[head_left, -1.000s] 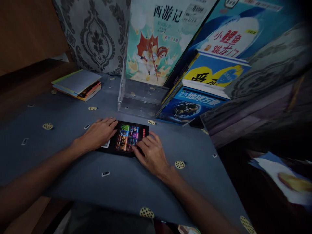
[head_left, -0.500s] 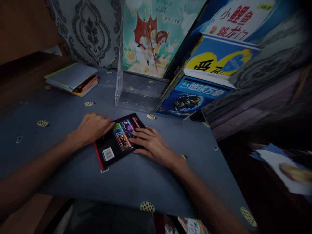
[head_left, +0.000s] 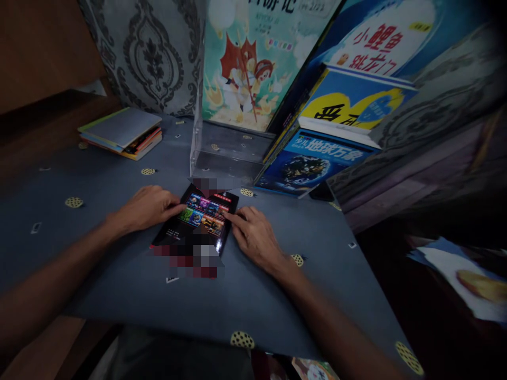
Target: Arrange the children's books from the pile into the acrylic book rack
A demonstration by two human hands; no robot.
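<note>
A small black book (head_left: 202, 232) with rows of colourful pictures on its cover lies on the blue-grey tabletop, partly covered by blurred squares. My left hand (head_left: 152, 208) holds its upper left edge, thumb along the cover and fingers bent. On the opposite side, my right hand (head_left: 255, 235) grips the right edge with curled fingers, the index fingertip by the pictures.
Behind stands a clear acrylic stand (head_left: 217, 162) with a green picture book (head_left: 241, 79) in it. To its right are a blue book with a globe (head_left: 312, 163) and a blue-yellow book (head_left: 356, 100). A stack of books (head_left: 122, 132) lies at the back left.
The book has turned on the table, so its lower edge now faces me more squarely. My right hand's fingers have drawn back from the cover to its right edge and curled.
</note>
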